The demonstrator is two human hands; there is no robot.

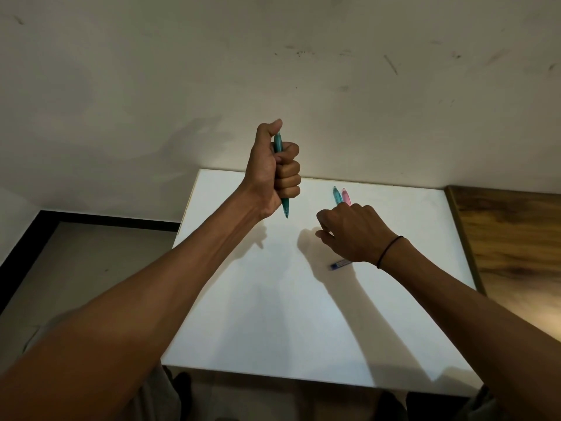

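My left hand point(274, 173) is raised above the far left part of the white table point(273, 314). It grips a teal pen point(285, 208) upright in a fist, tip down, with the thumb on the pen's top end. My right hand point(352, 232) hovers low over the table with its fingers curled. A light blue pen point(336, 194) and a pink pen point(346, 196) stick out side by side just beyond its knuckles. Their near ends are hidden by the hand, so I cannot tell whether it holds them. A dark blue pen point(339, 264) lies on the table under my right wrist.
A wooden surface point(510, 247) adjoins the table on the right. A marked pale wall point(273, 71) stands right behind the table. Floor with a dark skirting strip point(76, 217) lies to the left. My knees show below the table's near edge.
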